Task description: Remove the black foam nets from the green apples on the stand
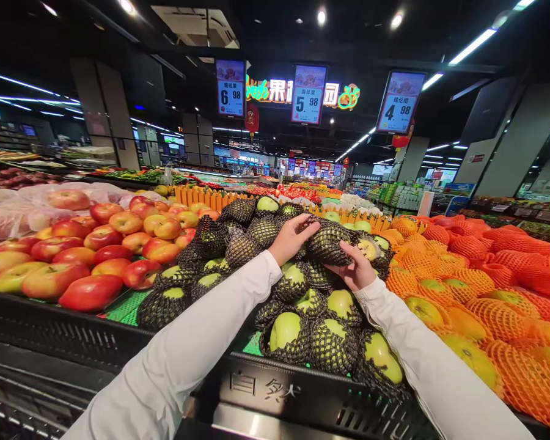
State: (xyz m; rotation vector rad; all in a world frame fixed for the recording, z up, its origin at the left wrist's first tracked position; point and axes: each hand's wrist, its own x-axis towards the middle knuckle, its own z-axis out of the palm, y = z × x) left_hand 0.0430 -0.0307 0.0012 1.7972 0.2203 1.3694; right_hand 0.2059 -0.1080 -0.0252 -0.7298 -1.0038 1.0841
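Between my two hands is a green apple (pixel 329 242) wrapped in a black foam net, just above the pile. My left hand (pixel 293 238) grips its left side, with thumb and fingers curled at the net's edge. From the lower right, my right hand (pixel 358 269) holds the same apple, its thumb against the net and the other fingers partly hidden beneath. Below and around lie several more netted green apples (pixel 285 330), some with their tops bare. A fruit with a yellowish patch (pixel 369 249) sits right beside my right hand.
Red-yellow apples (pixel 94 293) are heaped on the left. Orange-netted fruit (pixel 474 330) fills the right side, with red-netted fruit (pixel 527 250) behind. A black display rim (pixel 302 382) runs along the front. Price screens (pixel 309 95) hang overhead, and a small orange fence (pixel 201 198) stands behind.
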